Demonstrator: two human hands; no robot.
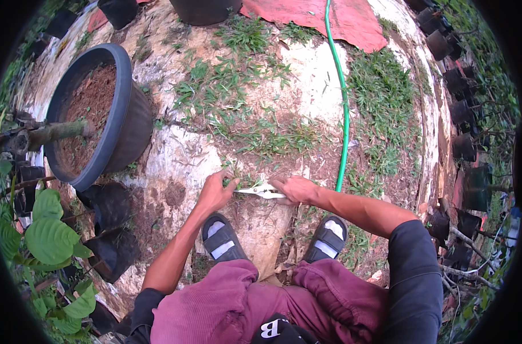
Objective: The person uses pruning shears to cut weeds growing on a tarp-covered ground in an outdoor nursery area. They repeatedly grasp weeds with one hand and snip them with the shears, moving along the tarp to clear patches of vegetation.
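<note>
My right hand [298,189] is closed around the pale handles of a pair of pruning snips [261,191]. Their narrow blades point left, with the tips beside my left thumb. My left hand [216,190] is low over the ground, its thumb and forefinger around small green weeds [230,178]. Whether those fingers pinch a stem is too small to make out. Just beyond both hands grows a patch of grass [273,139] on worn, soil-stained sheeting [181,150].
A large plastic pot [134,129] with soil and a thick stem stands at left. Below it are black grow bags [112,253] and a leafy plant [52,241]. A green hose [343,103] runs down the right side. Red sheeting [312,19] lies ahead; several dark pots [464,146] line the right edge.
</note>
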